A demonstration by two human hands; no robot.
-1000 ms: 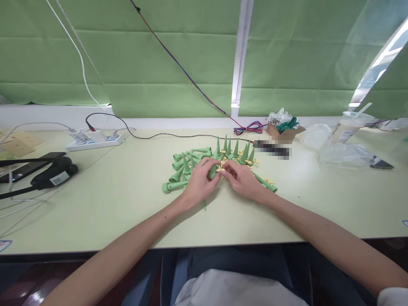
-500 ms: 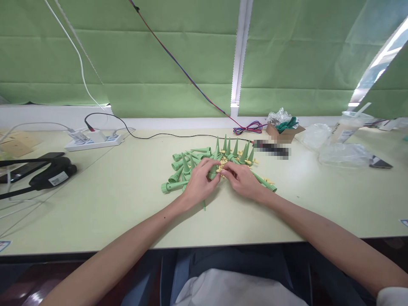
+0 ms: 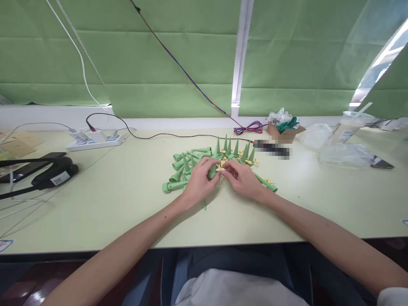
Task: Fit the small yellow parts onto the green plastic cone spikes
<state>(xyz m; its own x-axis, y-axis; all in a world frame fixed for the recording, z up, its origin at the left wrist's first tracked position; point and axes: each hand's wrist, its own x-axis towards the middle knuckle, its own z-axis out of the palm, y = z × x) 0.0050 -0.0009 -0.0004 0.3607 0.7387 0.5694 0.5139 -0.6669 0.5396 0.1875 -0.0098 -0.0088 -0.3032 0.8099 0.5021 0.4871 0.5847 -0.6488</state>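
Observation:
My left hand is closed around a green plastic spike, thumb in front and fingers behind. My right hand pinches a small yellow plastic valve piece against the side of that spike. Both hands meet low over the table, fingertips almost touching. Around them lies a heap of similar green cone-shaped spikes. Some, like the spike, stand point up with yellow pieces at their bases. Others, such as the spike at the left, lie flat. My fingers hide part of the heap.
A power strip and a black strapped device are at the left. Behind the heap runs a thin black cable. A small cardboard box, a drink cup and a phone are on the right.
The hands stay in nearly the same place. The right fingertips shift slightly at the yellow piece, which shows a little more clearly now. The whole view drifts very slightly.

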